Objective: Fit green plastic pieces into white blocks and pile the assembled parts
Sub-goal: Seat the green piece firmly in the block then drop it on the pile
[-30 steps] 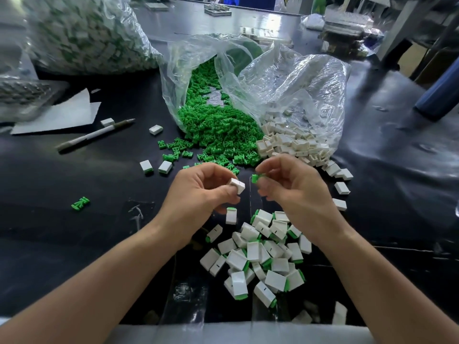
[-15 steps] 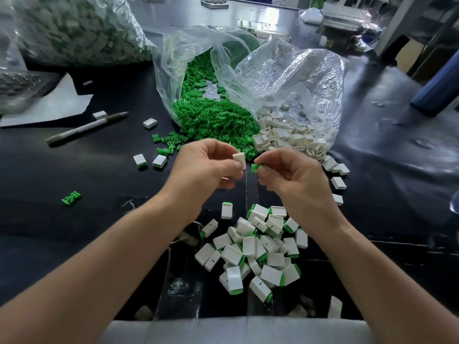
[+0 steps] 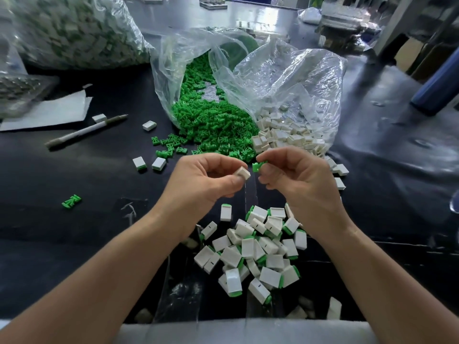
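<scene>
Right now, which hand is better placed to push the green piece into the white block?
Right hand: it pinches the green piece just beside the white block, which the left hand holds.

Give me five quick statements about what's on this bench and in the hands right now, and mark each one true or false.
1. The left hand pinches a white block. True.
2. The green piece in the right hand is already seated in that block. False: a gap separates them; it is not yet inserted.
3. The pile of assembled parts lies nearer the person than the hands. True.
4. The pen lies to the right of the bags. False: it lies to their left, beside a sheet of paper.
5. The loose green pieces spill from a cardboard box. False: they spill from a clear plastic bag.
</scene>
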### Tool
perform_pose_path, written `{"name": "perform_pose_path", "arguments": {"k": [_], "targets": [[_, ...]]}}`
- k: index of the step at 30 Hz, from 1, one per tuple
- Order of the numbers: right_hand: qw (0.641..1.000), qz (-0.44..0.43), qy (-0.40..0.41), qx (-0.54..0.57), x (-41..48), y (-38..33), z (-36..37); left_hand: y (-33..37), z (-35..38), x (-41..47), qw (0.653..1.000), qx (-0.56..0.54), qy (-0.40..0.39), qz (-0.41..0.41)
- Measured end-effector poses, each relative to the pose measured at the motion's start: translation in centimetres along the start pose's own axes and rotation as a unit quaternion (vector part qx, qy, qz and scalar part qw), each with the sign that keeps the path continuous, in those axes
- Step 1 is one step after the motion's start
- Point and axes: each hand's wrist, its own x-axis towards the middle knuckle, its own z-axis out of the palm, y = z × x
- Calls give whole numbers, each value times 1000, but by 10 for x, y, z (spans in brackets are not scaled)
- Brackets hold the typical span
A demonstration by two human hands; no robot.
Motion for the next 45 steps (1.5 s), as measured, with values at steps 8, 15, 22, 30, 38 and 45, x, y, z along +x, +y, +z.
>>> {"name": "perform_pose_path", "arguments": {"k": [8, 15, 22, 30, 38, 45], "targets": [[998, -10, -47, -31, -1, -2, 0, -1, 0, -2, 1000, 9, -15, 1], [993, 10, -62, -100, -1, 2, -2, 0, -2, -3, 999, 11, -38, 6], [976, -13, -125, -180, -4, 2, -4, 1, -6, -4, 996, 61, -55, 23], [936, -83, -162, -303, -6, -3, -4, 1, -10, -4, 979, 170, -72, 90], [904, -130, -157, -377, -6, -2, 0, -4, -6, -5, 961, 234, -61, 132], [992, 72, -108, 7, -4, -5, 1, 0, -4, -2, 997, 1, -57, 44]]}}
